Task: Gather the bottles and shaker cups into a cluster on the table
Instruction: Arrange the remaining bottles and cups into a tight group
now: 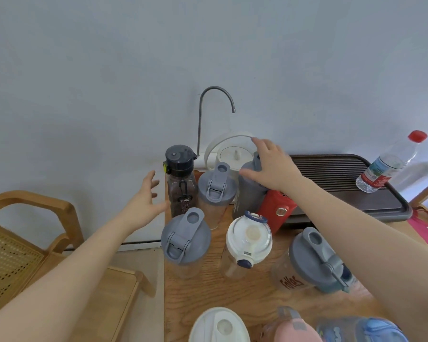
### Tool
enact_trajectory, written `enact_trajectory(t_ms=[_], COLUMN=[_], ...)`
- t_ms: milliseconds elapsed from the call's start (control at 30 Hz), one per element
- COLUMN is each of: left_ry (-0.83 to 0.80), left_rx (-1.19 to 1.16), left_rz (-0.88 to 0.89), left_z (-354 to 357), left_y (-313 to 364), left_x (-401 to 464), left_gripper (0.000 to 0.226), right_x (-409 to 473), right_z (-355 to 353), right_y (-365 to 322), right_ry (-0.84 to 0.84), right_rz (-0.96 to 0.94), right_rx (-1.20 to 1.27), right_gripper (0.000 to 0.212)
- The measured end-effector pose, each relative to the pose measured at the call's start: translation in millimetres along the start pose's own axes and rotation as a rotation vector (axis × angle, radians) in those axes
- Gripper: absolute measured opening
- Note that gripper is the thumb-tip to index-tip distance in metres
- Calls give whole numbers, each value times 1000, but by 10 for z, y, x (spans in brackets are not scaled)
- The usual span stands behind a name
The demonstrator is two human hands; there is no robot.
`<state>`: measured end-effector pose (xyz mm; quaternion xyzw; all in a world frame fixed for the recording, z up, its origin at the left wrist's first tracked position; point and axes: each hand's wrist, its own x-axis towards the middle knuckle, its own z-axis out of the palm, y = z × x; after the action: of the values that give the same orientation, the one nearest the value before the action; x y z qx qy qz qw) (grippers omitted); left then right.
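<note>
- Right hand [272, 166]: fingers spread over the grey bottle's [247, 193] top at the table's [245, 292] back; not yet gripping.
- Left hand [146, 193]: open, just beside the dark bottle [181, 178].
- Handling: likely rigid, smooth plastic; grasp around the body.

Wood-grain table [245, 292]; seemingly matt plastic shaker lids [185, 239].

L hand [145, 193] open, fingers spread; R hand [272, 166] extended, palm down.
</note>
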<state>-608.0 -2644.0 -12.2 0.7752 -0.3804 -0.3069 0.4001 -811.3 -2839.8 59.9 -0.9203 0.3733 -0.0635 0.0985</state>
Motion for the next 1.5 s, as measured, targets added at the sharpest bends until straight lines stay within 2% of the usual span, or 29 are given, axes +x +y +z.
enact_trajectory(t_ms=[67,133,167,267,367,467,633,733,800,900,1000,1133,1200,1267,1333,1500], left_ry=[121,130,72,-178,-253,-219,-31,28,19,-88,-214,-226,-218,-216,-229,-205], left_rx=[32,91,122,336,608,763,762,823,835,791,743,746,742,761,792,839], left_rz=[141,269,303,300,265,227,65,44,60,100,162,245,274,304,328,350], left_z=[-53,-48,-23,89,225,353,494,537,522,436,337,272,256,242,233,230], left_y=[102,233,295,421,436,402,359,358,349,339,319,276,252,241,244,256], left_x=[-190,-422,-534,-792,-869,-853,-823,-795,-771,-738,-694,-648,-637,-621,-601,-574], left_gripper=[60,52,57,90,109,109,105,104,106,116,120,113,114,116,117,110], right_x=[-259,-587,-734,-1006,-1112,-1126,-1060,-1052,-1072,-1090,-1067,-1041,-1055,-1060,-1045,-1025], right_z=[-162,-294,-302,-138,36,109,168,210,237,209,96,-5,-12,-29,-34,155], right_y=[-181,-335,-375,-388,-316,-271,-383,-436,-465,-477,-477,-553,-536,-497,-478,-526], right_ry=[159,61,-47,-330,-359,-360,-285,-238,-199,-156,-202,-298,-323,-429,-493,-324], right_rz=[-202,-367,-412,-419,-386,-342,-300,-233,-164,-106,-100,65,-15,-151,-199,-256], right_rx=[116,132,65,-220,-300,-222,-97,-46,-71,-239,-361,-367,-395,-338,-299,-384], right_gripper=[60,50,51,70,93,98,88,86,86,90,99,103,102,110,115,70])
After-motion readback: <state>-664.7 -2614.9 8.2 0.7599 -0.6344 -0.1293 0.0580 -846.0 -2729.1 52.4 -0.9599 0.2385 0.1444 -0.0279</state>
